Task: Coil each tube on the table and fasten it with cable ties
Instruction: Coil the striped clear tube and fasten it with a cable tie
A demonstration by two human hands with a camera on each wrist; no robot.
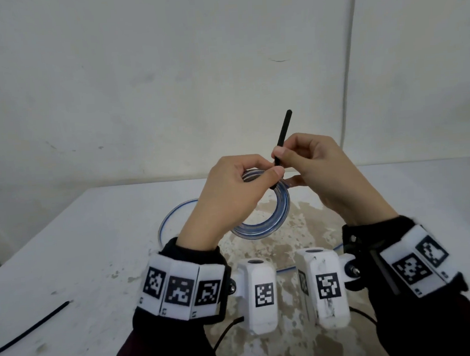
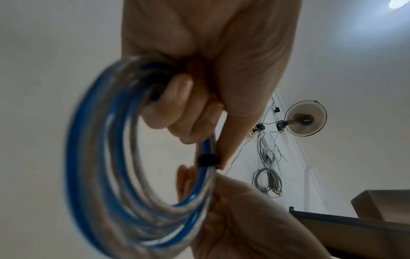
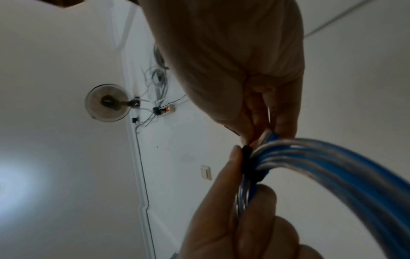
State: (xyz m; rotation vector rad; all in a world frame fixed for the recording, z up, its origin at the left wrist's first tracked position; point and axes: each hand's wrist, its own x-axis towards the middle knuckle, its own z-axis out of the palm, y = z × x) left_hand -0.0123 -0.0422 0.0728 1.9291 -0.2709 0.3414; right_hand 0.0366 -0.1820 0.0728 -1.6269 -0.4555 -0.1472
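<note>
Head view: the coil of clear-blue tube is held up above the table, between both hands. The left hand has its fingers curled round the coil's top edge. The right hand pinches the black tie between thumb and forefinger, right where it meets the coil. The tie's free tail sticks up and away from the person, so I'd guess the next pull goes along that line, and the right hand is the one on it. A spare tie lies far left on the table, and more tube trails under the hands. Nothing blocks the pull.

Left wrist view: fingers are wrapped round the coil; the tie's band already circles the bundle just below them.

Right wrist view: the band sits tight on the strands, with the right fingers pinching just above it and the left thumb pressed beside it.
</note>
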